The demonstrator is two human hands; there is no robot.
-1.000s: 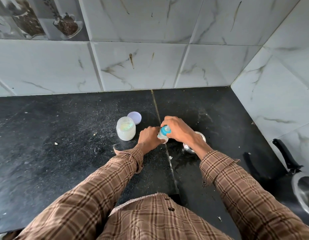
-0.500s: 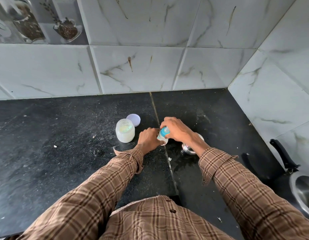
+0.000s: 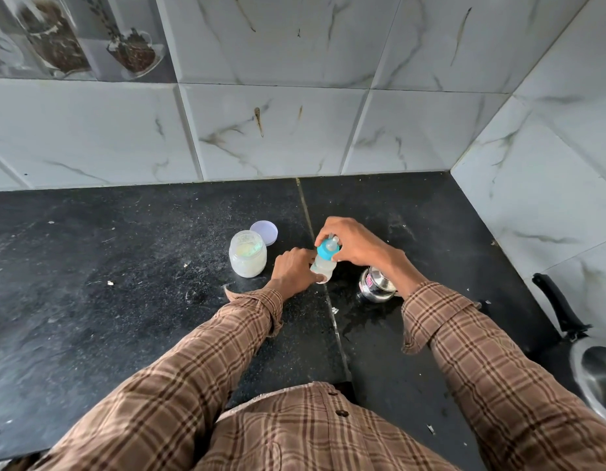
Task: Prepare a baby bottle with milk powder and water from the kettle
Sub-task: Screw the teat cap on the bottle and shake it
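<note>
Two hands work on one bottle (image 3: pixel 323 265), and by the look of it most of the task is already done. The bottle stands on the dark counter (image 3: pixel 124 300), right on the seam between two slabs, and its clear body shows a pale, milky fill, so powder and water both seem to be in. The jar (image 3: pixel 247 254) to its left stands open with its lid (image 3: pixel 264 231) lying just behind it; whitish powder shows inside. A small steel vessel (image 3: pixel 376 287), likely the kettle stand-in, sits just right of the bottle, partly under the right wrist, with wet patches on the counter in front of it. What seems left is tightening the blue cap (image 3: pixel 327 249), probably shaking the mix, and closing the jar. The left hand (image 3: pixel 294 270) wraps its fingers round the bottle's lower body from the left side, steadying it against the counter. The right hand (image 3: pixel 354 241) comes over from the right and above, fingers and thumb curled round the cap and teat, a grip that suits twisting. So the bottle sits between the two hands, upright or nearly so, touched by both, with the cap directly under the right palm. Whether the cap is fully seated I cannot tell.
</note>
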